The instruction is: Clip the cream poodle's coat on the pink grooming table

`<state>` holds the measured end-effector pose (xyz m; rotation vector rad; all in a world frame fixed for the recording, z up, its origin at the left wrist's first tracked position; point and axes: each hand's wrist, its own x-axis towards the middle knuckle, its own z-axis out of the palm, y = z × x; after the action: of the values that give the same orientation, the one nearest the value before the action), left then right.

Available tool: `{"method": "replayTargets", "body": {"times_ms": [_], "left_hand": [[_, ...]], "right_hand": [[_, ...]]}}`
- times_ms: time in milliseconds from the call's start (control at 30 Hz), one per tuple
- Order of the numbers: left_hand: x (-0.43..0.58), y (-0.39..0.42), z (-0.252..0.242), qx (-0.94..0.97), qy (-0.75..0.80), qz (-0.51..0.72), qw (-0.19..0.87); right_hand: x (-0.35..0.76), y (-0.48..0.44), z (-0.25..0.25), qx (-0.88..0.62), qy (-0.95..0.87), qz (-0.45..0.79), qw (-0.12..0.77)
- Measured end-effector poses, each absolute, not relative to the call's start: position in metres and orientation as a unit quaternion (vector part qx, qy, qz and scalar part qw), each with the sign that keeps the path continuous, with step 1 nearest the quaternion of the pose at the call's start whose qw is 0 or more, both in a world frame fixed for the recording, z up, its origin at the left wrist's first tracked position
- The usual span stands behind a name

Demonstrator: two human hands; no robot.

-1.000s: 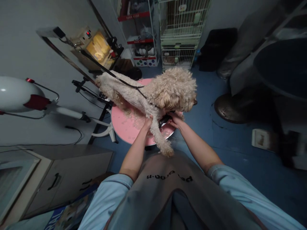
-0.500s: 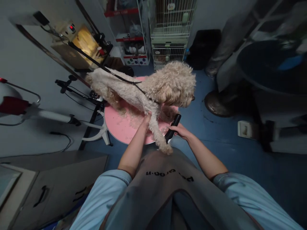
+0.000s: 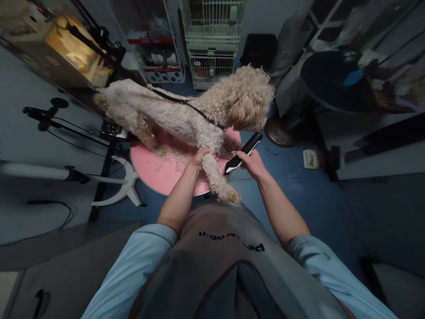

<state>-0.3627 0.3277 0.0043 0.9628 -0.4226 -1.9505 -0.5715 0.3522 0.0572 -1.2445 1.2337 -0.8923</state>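
A cream, curly-coated dog (image 3: 166,106) stands on a round pink table (image 3: 149,168), its body trimmed short and its head fluffy. A black strap (image 3: 182,102) runs along its back to the neck. My left hand (image 3: 202,156) is closed around the upper part of the dog's front leg (image 3: 214,175), which stretches toward my apron. In my right hand (image 3: 250,161) is a black and white hair clipper (image 3: 244,153), its blade end pointing down beside that leg. Whether the blade touches the fur I cannot tell. Cut fur (image 3: 172,161) lies under the dog.
Wire cages (image 3: 212,68) and a shelf unit (image 3: 162,68) stand at the back. On the right is a dark round table (image 3: 328,88) with a blue item on it. A black stand (image 3: 49,115) and a white-legged base (image 3: 129,188) are at the left.
My view has shifted to the right. The clipper has turned from near upright to a slant, its back end now further right. My left hand keeps hold of the dog's leg.
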Motion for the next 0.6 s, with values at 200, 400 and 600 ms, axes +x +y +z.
{"method": "replayTargets", "body": {"times_ms": [200,400,600], "left_hand": [[-0.353,0.329,0.013,0.330,-0.151,-0.842,0.400],[-0.348,0.326,0.016,0.309,-0.121,-0.842,0.425],[-0.337,0.319,0.024,0.325,-0.111,-0.834,0.431]], "right_hand": [[-0.551,0.365,0.074,-0.634,0.473,-0.278,0.546],[-0.550,0.367,0.067,-0.659,0.423,-0.171,0.598],[-0.573,0.348,0.069,-0.614,0.454,-0.194,0.616]]}}
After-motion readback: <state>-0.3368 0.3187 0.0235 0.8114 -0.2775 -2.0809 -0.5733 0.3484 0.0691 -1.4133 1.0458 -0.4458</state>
